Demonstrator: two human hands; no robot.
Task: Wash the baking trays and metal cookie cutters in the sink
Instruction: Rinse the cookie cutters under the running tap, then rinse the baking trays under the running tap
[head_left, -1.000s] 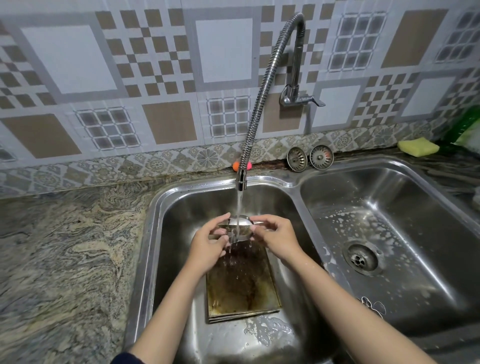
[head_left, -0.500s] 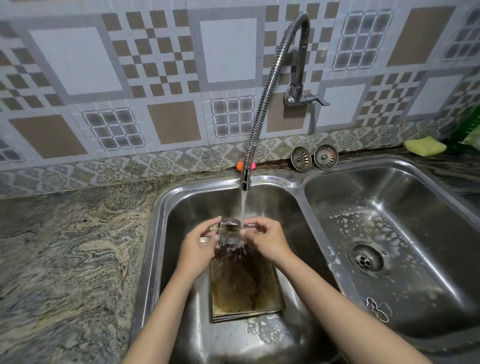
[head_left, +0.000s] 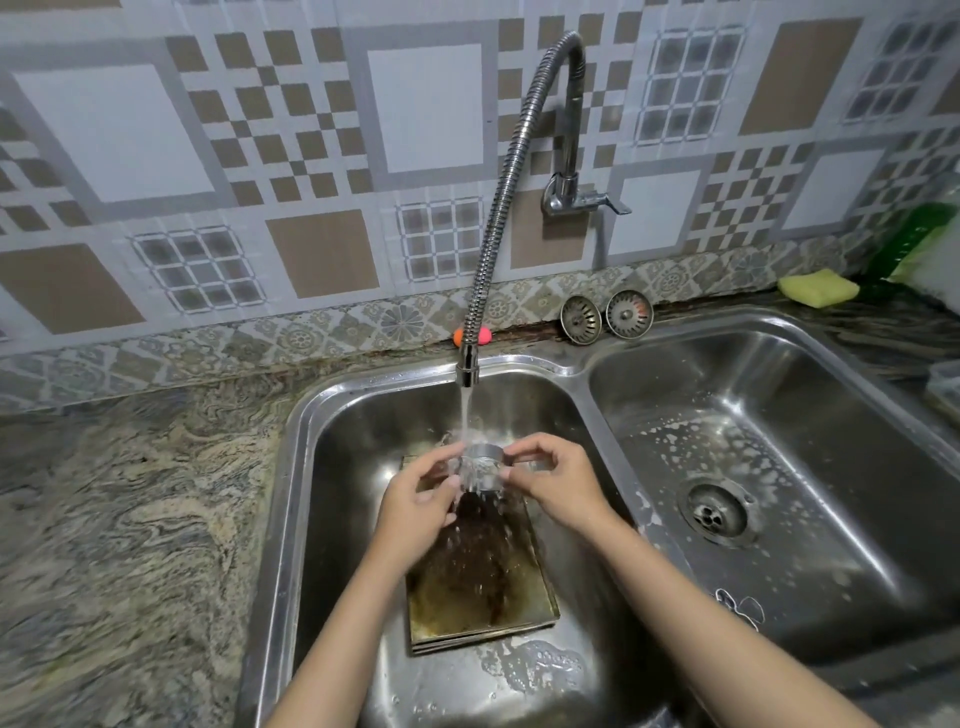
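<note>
A round metal cookie cutter (head_left: 483, 465) is held under the running water from the flexible tap (head_left: 501, 208), over the left sink basin (head_left: 311, 519). My left hand (head_left: 418, 506) grips its left side and my right hand (head_left: 558, 486) pinches its right side. Below the hands a stack of stained brown baking trays (head_left: 483, 597) lies flat on the basin floor, with water splashing onto it. Thin wire-like cookie cutters (head_left: 737, 608) lie in the right sink basin (head_left: 831, 467) near its front left corner.
The right basin has soap suds and an open drain (head_left: 717, 514). Two sink strainers (head_left: 605, 317) lean against the tiled wall behind the divider. A yellow sponge (head_left: 818, 286) and a green item (head_left: 914, 239) sit at the far right. Granite counter (head_left: 130, 519) spreads to the left.
Both hands have kept the cutter under the stream and turned it slightly. The view has shifted a little; the trays have not moved.
</note>
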